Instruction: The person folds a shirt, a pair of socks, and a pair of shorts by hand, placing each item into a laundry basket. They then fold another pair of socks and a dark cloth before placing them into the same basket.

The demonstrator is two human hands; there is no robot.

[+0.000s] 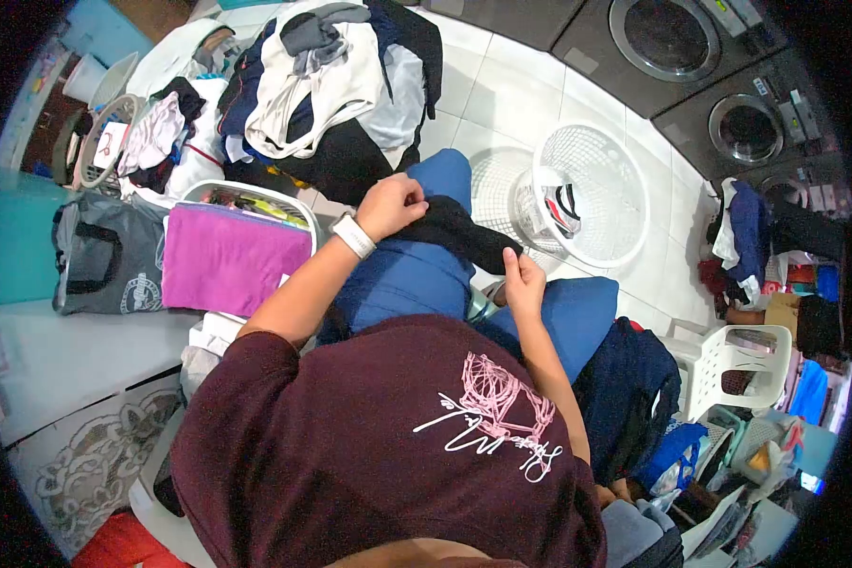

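A black sock (pixel 464 234), long and narrow, is stretched across my lap over the blue trousers (pixel 402 284). My left hand (pixel 395 206), with a white watch (pixel 353 236) on its wrist, is closed on the sock's left end near the knee. At the other end, my right hand (pixel 523 279) pinches the fabric between thumb and fingers. Just beyond my knees stands a white laundry basket (pixel 615 194) with a few small clothes (pixel 560 210) at its bottom.
A heap of clothes, a white tank top (pixel 341 76) on top, lies ahead left. A purple cloth (pixel 237 256) hangs over a white basket (pixel 303 213) beside a grey bag (pixel 109 251). Front-loading machines (pixel 663 38) stand ahead right. A white plastic chair (pixel 743 369) is at right.
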